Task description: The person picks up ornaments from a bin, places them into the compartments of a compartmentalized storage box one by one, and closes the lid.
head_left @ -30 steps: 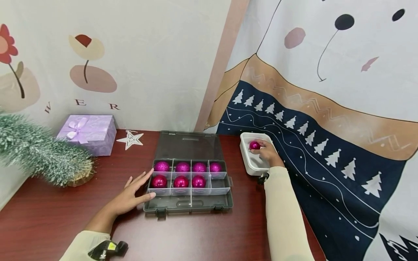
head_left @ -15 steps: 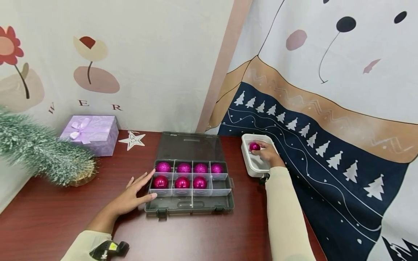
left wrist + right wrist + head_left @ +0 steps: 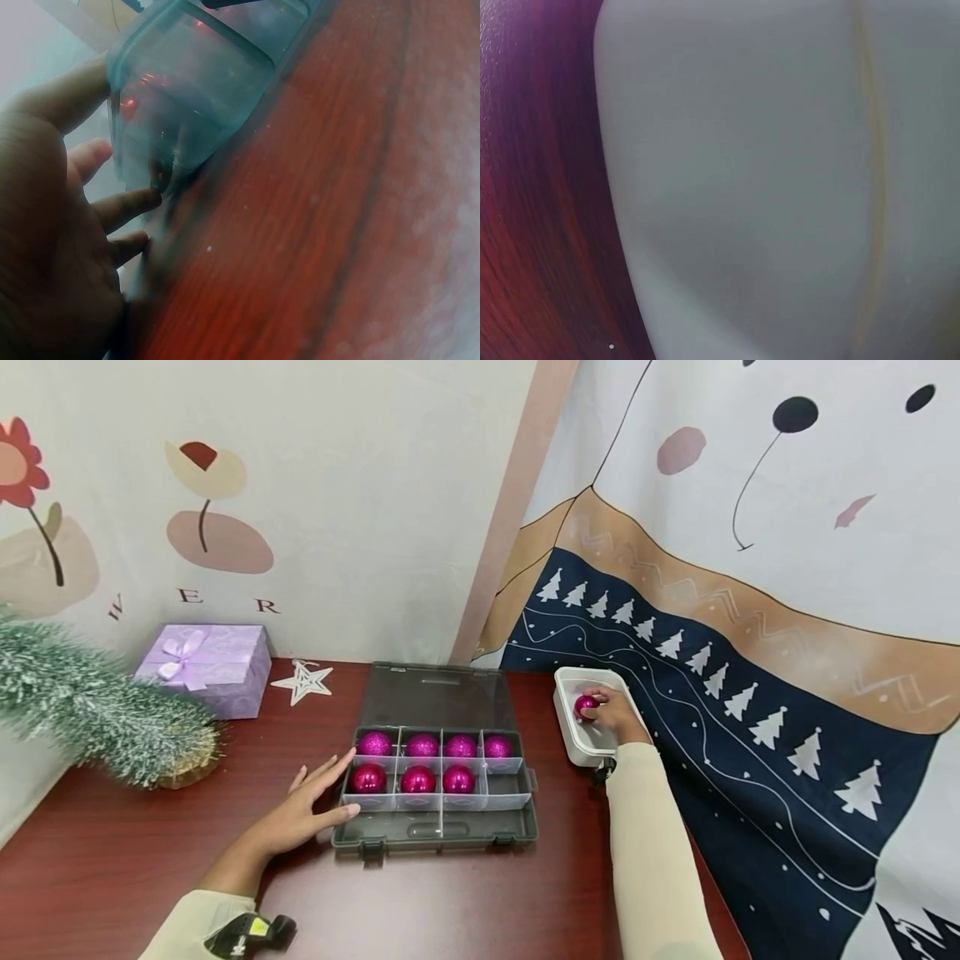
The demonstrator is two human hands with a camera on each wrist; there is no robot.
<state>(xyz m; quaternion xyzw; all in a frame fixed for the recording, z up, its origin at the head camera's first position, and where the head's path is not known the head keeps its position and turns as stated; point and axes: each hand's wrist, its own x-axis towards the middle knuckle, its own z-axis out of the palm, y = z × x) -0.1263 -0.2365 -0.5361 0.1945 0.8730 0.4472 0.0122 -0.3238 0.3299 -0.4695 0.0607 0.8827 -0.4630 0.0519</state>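
My right hand [image 3: 617,714] pinches a shiny magenta bauble [image 3: 584,707] between thumb and fingers, inside the white plastic tub [image 3: 566,735]. The right wrist view holds only the tub's wall [image 3: 735,150] and table; hand and bauble are out of it. My left hand [image 3: 303,814] lies at the left edge of a dark, clear divided box [image 3: 487,821], fingers spread and fairly straight, touching its side. The left wrist view has these fingers against the box's see-through wall [image 3: 202,97]. Several glittery baubles [image 3: 422,745] fill its back row; three shiny baubles [image 3: 417,779] sit in front of them.
The box's lid [image 3: 438,697] lies folded back toward the wall. At the left are a frosted mini tree [image 3: 112,706] on its side, a lilac gift box [image 3: 217,664] and a white star ornament [image 3: 303,682]. A printed cloth [image 3: 675,693] hangs right of the tub.
My right hand and the bauble have shifted slightly toward me within the tub over the last half second. The left hand stays at the box's edge.
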